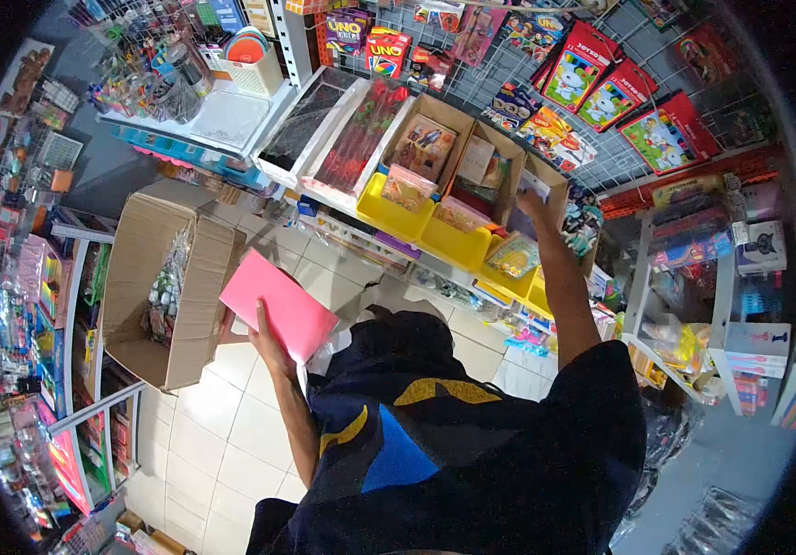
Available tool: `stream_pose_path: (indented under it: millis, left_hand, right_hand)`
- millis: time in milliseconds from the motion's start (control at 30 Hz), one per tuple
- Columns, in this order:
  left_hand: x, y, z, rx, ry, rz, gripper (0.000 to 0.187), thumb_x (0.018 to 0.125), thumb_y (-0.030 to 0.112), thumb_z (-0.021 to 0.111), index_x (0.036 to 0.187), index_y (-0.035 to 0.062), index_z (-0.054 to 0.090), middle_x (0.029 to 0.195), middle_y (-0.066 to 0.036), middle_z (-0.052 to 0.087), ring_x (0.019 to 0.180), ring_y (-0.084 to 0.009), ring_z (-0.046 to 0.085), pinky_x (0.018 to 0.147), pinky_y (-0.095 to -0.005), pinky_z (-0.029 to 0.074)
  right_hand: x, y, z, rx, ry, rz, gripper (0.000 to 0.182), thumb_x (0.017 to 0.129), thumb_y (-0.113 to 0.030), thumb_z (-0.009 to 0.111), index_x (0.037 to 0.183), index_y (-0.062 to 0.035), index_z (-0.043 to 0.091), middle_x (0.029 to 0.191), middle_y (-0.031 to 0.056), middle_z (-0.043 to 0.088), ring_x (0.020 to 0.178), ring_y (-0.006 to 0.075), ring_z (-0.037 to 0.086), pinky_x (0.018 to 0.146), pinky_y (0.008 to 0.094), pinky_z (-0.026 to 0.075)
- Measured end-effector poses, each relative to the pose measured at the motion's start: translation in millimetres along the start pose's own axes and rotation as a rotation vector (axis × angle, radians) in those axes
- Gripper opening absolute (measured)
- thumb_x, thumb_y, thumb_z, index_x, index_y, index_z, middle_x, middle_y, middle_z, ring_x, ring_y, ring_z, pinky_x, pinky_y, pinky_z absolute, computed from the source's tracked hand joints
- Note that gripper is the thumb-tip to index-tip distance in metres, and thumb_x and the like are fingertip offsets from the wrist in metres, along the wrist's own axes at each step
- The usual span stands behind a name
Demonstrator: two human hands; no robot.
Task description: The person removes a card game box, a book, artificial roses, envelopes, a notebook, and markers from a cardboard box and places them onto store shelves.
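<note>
Fingers of the left hand clasp a pink packet low and near, while the right hand seemingly pinches something in the far cardboard bin.

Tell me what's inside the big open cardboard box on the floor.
The cardboard box holds a pile of small clear-wrapped packets along its middle. What the packets are is too small to tell, and anything under them is covered.

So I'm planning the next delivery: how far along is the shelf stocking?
Done: the yellow bins and boxes already hold packets. In hand: the left hand holds a pink packet, while the right hand reaches into a shelf box. Left: the carton still holds goods.
</note>
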State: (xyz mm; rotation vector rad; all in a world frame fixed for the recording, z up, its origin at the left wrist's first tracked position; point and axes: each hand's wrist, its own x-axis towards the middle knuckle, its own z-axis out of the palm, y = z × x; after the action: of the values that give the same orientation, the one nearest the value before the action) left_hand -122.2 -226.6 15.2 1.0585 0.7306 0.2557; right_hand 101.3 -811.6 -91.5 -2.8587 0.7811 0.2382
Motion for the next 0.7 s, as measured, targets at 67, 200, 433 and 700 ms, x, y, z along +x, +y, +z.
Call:
stream_pose_path:
  millis: [67, 200, 433, 700]
  left_hand:
    - [1, 0, 0, -0.024, -0.034, 0.005, 0.047, 0.090, 0.031, 0.061, 0.121, -0.0035, 0.051, 0.111, -0.010, 0.059, 0.096, -0.0179, 0.059, 0.082, -0.0299, 0.049]
    - [-3, 7, 9, -0.030, -0.073, -0.043, 0.048, 0.090, 0.031, 0.061, 0.120, -0.0040, 0.051, 0.112, -0.010, 0.059, 0.096, -0.0187, 0.059, 0.082, -0.0314, 0.049]
    - [-7, 31, 49, -0.107, -0.163, -0.126, 0.038, 0.090, 0.025, 0.060, 0.118, -0.0005, 0.053, 0.108, -0.009, 0.060, 0.090, -0.0163, 0.060, 0.075, -0.0304, 0.051]
    - [-6, 68, 75, 0.013, -0.487, -0.110, 0.029, 0.094, 0.026, 0.056, 0.110, 0.0017, 0.059, 0.098, -0.005, 0.064, 0.084, -0.0118, 0.062, 0.070, -0.0256, 0.050]
  right_hand:
    - [-7, 8, 4, 0.102, -0.017, 0.068, 0.035, 0.088, -0.033, 0.050, 0.106, -0.0042, 0.058, 0.098, 0.0191, 0.063, 0.083, 0.0340, 0.063, 0.075, 0.0441, 0.051]
    - [-21, 21, -10, 0.223, 0.120, 0.044, 0.035, 0.092, -0.034, 0.049, 0.108, -0.0039, 0.057, 0.098, 0.0140, 0.062, 0.086, 0.0259, 0.062, 0.077, 0.0365, 0.049]
    - [-219, -155, -69, 1.202, -0.055, -0.482, 0.039, 0.094, -0.038, 0.054, 0.115, -0.0054, 0.054, 0.095, 0.0054, 0.059, 0.093, 0.0148, 0.059, 0.079, 0.0278, 0.047]
    - [-348, -274, -37, 1.551, -1.075, -0.449, 0.067, 0.093, -0.038, 0.055, 0.145, -0.0072, 0.026, 0.141, 0.0048, 0.039, 0.126, 0.0155, 0.040, 0.101, 0.0333, 0.037]
